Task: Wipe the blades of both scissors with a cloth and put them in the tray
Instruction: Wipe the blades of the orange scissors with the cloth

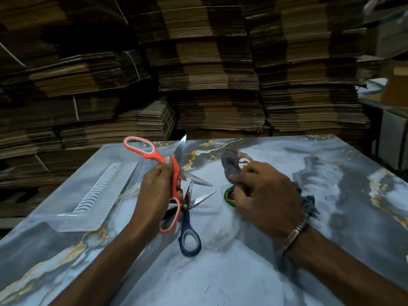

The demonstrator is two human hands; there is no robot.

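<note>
While its two steel blades stand spread wide apart, the pair of orange-handled scissors with pale grey loop linings [174, 173] is held up off the table by the left hand [154, 191], whose fingers and thumb curl round the orange shank just below the pivot; one loop sticks up and away past the thumb, the other hangs down below the palm. One blade points up and away, the other points across toward the right hand. Just beside the left hand, on its right and lower, the second pair of scissors with dark blue handles [188, 226] lies flat on the table, blades also parted, tips toward the right hand. The right hand [265, 195] grips a bunched grey cloth with a printed patch [234, 164], fingers curled round it; the cloth's far end stands out beyond the fingertips, and more of it trails behind the wrist, which wears a metal bracelet [295, 234]. Beyond the left hand, a clear plastic tray with a ribbed strip [92, 195] rests on the blue-grey marble-patterned table [242, 272]. A round green and red sticker [229, 197] shows under the right hand. Stacks of flattened brown cardboard [209, 74] rise behind the table.
</note>
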